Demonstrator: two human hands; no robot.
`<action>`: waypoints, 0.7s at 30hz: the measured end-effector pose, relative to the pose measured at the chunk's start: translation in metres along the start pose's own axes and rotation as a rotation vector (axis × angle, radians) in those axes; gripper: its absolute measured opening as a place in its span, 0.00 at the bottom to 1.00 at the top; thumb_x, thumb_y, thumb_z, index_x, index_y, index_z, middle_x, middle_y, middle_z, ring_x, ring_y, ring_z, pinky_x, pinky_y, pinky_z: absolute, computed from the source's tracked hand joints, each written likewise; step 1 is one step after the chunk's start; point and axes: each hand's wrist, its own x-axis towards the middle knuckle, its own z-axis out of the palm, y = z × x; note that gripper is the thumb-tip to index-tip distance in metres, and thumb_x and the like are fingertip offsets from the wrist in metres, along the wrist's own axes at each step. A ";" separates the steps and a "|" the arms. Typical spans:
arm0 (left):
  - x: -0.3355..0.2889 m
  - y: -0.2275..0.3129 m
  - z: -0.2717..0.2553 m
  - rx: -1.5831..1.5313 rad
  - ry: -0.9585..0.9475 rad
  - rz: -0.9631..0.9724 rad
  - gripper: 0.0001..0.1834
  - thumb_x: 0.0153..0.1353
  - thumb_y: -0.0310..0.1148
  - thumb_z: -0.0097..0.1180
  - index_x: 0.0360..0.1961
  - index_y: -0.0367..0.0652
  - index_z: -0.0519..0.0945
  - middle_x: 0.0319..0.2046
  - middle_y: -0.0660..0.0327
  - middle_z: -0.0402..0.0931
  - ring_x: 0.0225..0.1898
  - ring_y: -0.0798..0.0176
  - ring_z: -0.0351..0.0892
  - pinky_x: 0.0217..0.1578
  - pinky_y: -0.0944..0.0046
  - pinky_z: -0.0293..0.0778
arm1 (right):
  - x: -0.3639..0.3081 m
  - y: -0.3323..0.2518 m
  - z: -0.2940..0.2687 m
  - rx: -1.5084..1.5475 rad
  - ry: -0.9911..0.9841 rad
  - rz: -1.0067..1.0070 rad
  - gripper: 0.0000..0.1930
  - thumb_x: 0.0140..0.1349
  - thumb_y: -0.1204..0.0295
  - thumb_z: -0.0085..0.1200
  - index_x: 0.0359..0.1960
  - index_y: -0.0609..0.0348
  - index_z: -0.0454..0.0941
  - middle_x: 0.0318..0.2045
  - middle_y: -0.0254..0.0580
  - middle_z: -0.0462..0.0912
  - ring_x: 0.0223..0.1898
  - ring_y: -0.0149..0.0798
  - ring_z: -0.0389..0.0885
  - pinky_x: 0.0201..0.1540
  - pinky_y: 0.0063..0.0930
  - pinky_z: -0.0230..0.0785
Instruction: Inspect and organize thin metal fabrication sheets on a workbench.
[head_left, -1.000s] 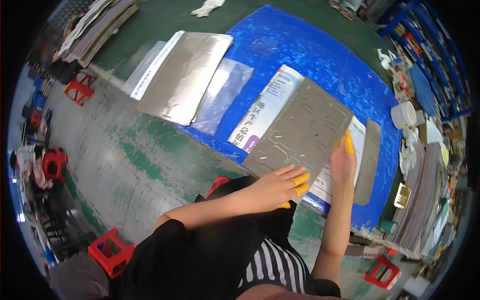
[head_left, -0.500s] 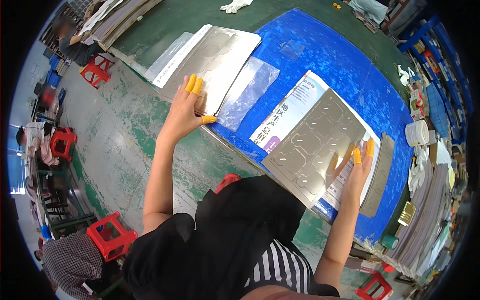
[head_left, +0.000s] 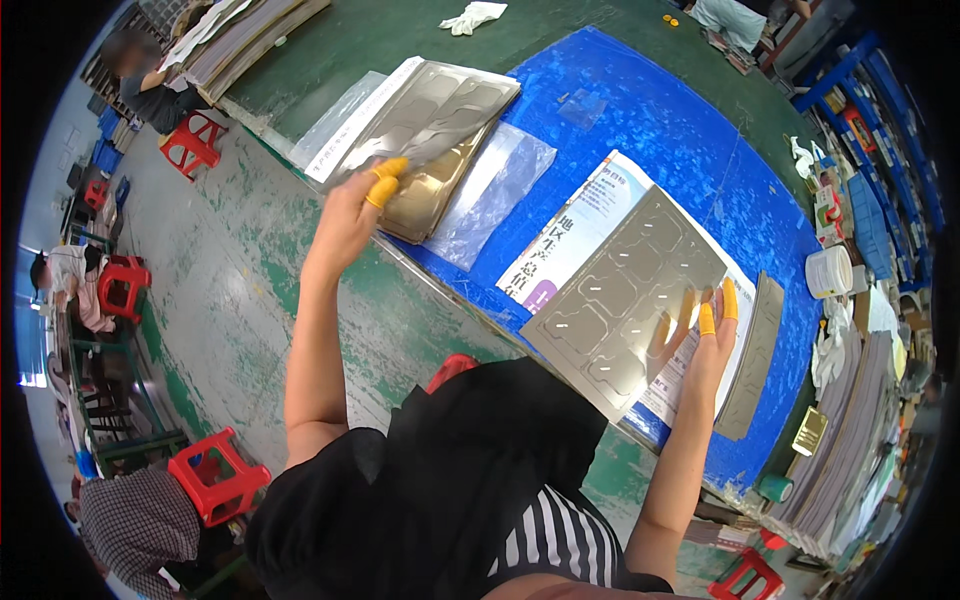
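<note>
My left hand (head_left: 350, 218), with yellow finger cots, is closed on the near edge of a thin grey metal sheet (head_left: 425, 105) with embossed outlines. That sheet bends up from a stack at the left of the table, baring a shiny metal sheet (head_left: 432, 195) beneath. The thumb's grip is partly blurred. My right hand (head_left: 712, 345) lies with fingers stretched along the right edge of another metal sheet (head_left: 625, 300), which mirrors them. This sheet has rounded outlines and small bright marks. It rests on printed paper (head_left: 580, 225); my right thumb is hidden.
A blue-covered table (head_left: 690, 120) carries a clear plastic sheet (head_left: 490, 190) and a narrow grey strip (head_left: 755, 355). A white tub (head_left: 828, 272) stands at the right. Red stools (head_left: 218, 475) and a seated person (head_left: 150, 85) are to the left.
My left hand has gone from spread fingers on the stack to a closed grip, slightly nearer me. The top sheet now bends up. The right hand has barely moved.
</note>
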 end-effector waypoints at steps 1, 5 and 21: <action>0.003 0.001 -0.001 -0.001 0.000 0.002 0.12 0.55 0.31 0.50 0.39 0.36 0.76 0.28 0.49 0.75 0.35 0.54 0.76 0.39 0.63 0.69 | 0.001 0.002 -0.001 0.001 0.001 -0.001 0.24 0.61 0.80 0.39 0.60 0.63 0.53 0.60 0.52 0.55 0.62 0.43 0.53 0.63 0.32 0.44; 0.015 0.013 -0.001 0.033 0.132 -0.068 0.10 0.53 0.28 0.49 0.35 0.35 0.78 0.12 0.58 0.65 0.14 0.70 0.60 0.18 0.67 0.59 | 0.004 0.008 -0.006 -0.047 -0.042 -0.046 0.24 0.60 0.81 0.39 0.59 0.63 0.54 0.59 0.49 0.57 0.62 0.41 0.54 0.63 0.32 0.45; 0.011 0.029 -0.014 -0.147 -0.469 -0.257 0.20 0.45 0.20 0.52 0.44 0.35 0.74 0.39 0.57 0.76 0.40 0.66 0.75 0.45 0.69 0.69 | 0.001 0.001 -0.004 -0.089 -0.049 -0.063 0.25 0.57 0.86 0.36 0.58 0.62 0.56 0.60 0.41 0.57 0.60 0.36 0.57 0.61 0.29 0.49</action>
